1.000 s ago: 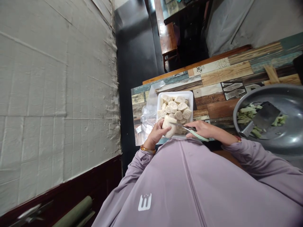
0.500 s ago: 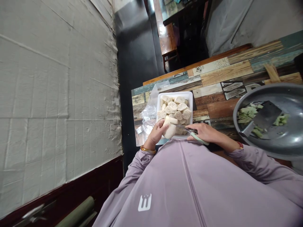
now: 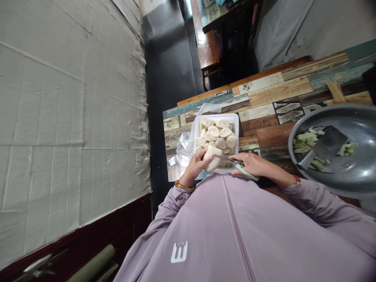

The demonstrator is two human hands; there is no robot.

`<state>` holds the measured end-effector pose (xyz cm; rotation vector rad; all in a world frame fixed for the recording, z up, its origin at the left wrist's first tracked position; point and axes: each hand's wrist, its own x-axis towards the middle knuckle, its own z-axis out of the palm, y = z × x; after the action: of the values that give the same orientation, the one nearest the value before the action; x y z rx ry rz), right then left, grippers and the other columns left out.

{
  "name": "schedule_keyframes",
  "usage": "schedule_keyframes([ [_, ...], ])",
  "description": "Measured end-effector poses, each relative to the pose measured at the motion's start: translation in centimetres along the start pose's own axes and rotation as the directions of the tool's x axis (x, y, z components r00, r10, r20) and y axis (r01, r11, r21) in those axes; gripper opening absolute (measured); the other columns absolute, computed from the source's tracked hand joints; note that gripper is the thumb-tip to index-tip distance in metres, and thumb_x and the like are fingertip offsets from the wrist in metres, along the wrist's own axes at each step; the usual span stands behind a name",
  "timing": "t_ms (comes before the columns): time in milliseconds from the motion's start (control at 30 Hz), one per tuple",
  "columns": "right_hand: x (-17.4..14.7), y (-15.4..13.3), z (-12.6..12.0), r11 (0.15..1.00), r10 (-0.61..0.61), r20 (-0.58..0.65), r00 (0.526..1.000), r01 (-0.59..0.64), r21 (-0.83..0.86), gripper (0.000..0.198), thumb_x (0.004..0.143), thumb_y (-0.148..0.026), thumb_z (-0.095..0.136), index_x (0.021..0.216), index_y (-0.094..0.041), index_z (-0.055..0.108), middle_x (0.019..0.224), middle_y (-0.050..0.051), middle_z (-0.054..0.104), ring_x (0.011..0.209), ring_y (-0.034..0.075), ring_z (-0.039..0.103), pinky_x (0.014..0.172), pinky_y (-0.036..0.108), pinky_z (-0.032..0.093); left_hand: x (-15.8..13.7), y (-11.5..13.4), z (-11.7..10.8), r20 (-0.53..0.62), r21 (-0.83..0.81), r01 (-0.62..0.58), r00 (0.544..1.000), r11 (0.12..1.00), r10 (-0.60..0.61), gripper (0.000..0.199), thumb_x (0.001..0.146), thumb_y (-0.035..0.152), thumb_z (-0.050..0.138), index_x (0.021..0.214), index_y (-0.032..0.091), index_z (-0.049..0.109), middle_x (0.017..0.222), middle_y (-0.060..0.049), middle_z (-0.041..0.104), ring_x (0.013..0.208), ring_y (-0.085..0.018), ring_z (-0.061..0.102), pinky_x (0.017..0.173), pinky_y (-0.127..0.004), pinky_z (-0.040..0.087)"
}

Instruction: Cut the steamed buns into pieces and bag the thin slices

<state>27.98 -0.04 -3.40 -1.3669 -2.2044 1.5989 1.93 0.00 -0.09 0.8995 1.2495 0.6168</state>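
Gripped in my left hand is a pale, smooth roll of food, perhaps a bun or tofu roll; its exact kind is unclear. My right hand is closed on scissors with light green handles, whose blades reach left against the roll. Both hands are over the near edge of a white tray. Thick round cut slices of similar pale food are heaped in it. Clear plastic wrapping lies along the tray's left side.
On the right stands a wide metal basin with chopped greens and a cleaver inside. Several wooden sticks lie behind it on the wood-patterned table. A wooden bench stands beyond; a pale wall rises at left.
The roll has turned slightly and shifted right in my left hand. A partly cut piece at its upper end no longer stands out separately. The plastic wrapping's upper part has moved right.
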Motion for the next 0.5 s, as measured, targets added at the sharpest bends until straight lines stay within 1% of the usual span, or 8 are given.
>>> schedule_keyframes([
  [133, 1.2, -0.7, 0.0, 1.000, -0.019, 0.033, 0.999, 0.019, -0.003, 0.071, 0.071, -0.050, 0.077, 0.133, -0.018, 0.064, 0.109, 0.011, 0.074, 0.094, 0.027, 0.069, 0.080, 0.033, 0.052, -0.2, 0.2, 0.4, 0.012, 0.074, 0.015, 1.000, 0.997, -0.016, 0.050, 0.075, 0.048, 0.079, 0.111, 0.014, 0.074, 0.101, -0.009, 0.075, 0.090, -0.024, 0.067, 0.081, -0.032, 0.053],
  [233, 1.9, -0.7, 0.4, 0.999, -0.043, 0.028, 0.999, 0.043, 0.004, 0.070, 0.071, -0.048, 0.077, 0.133, -0.018, 0.064, 0.108, 0.010, 0.075, 0.094, 0.027, 0.069, 0.079, 0.032, 0.051, -0.3, 0.1, 0.4, 0.015, 0.065, 0.018, 1.000, 0.998, -0.019, 0.051, 0.075, 0.049, 0.078, 0.112, 0.014, 0.074, 0.101, -0.009, 0.075, 0.090, -0.024, 0.068, 0.081, -0.032, 0.053],
  [400, 1.9, -0.2, 0.7, 0.991, -0.107, 0.043, 0.993, 0.103, 0.079, 0.049, 0.079, -0.045, 0.069, 0.122, -0.022, 0.072, 0.103, 0.007, 0.077, 0.092, 0.027, 0.070, 0.077, 0.031, 0.050, -0.5, -0.5, 0.0, -0.006, 0.018, 0.032, 0.999, 0.999, -0.032, 0.050, 0.072, 0.047, 0.081, 0.109, 0.013, 0.075, 0.100, -0.009, 0.075, 0.090, -0.024, 0.068, 0.080, -0.032, 0.053],
  [500, 1.5, -0.2, 0.6, 0.990, -0.106, 0.038, 0.994, 0.102, 0.097, 0.040, 0.082, -0.046, 0.067, 0.114, -0.023, 0.075, 0.098, 0.005, 0.078, 0.089, 0.027, 0.070, 0.075, 0.030, 0.049, -0.4, -1.0, -0.2, -0.009, 0.007, 0.057, 0.998, 0.998, -0.057, 0.052, 0.071, 0.046, 0.082, 0.110, 0.013, 0.075, 0.102, -0.010, 0.075, 0.089, -0.023, 0.068, 0.078, -0.031, 0.053],
])
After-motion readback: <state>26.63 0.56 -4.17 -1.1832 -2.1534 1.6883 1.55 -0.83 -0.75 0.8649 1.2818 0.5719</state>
